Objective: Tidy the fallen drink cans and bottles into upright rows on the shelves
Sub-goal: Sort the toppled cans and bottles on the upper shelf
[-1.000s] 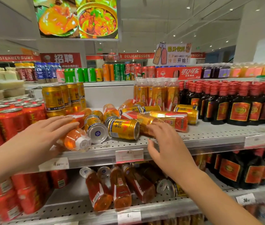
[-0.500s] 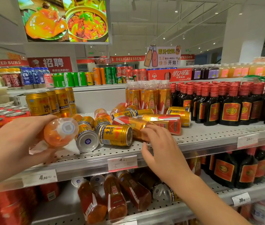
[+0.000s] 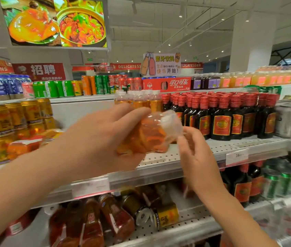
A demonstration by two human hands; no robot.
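My left hand [image 3: 102, 139] grips an orange drink bottle [image 3: 152, 134] with a white cap, held tilted in the air in front of the middle shelf [image 3: 203, 154]. My right hand [image 3: 196, 157] hovers just right of the cap, fingers apart, holding nothing. Upright orange bottles [image 3: 137, 100] stand in a row behind the held one. Fallen gold and red cans [image 3: 25, 145] lie blurred at the left of the shelf. On the lower shelf, several orange bottles [image 3: 91, 223] and gold cans [image 3: 166, 214] lie on their sides.
Dark bottles with red caps [image 3: 221, 116] stand in rows at the right. Gold cans [image 3: 16, 114] stand stacked at the left. Green and red cans [image 3: 102, 84] line the top shelf. Price tags [image 3: 236, 155] hang on the shelf edges.
My left hand has lifted the orange bottle off the shelf and carried it right and up. My right hand left the fallen cans and rose to the bottle's cap. The view shifted right.
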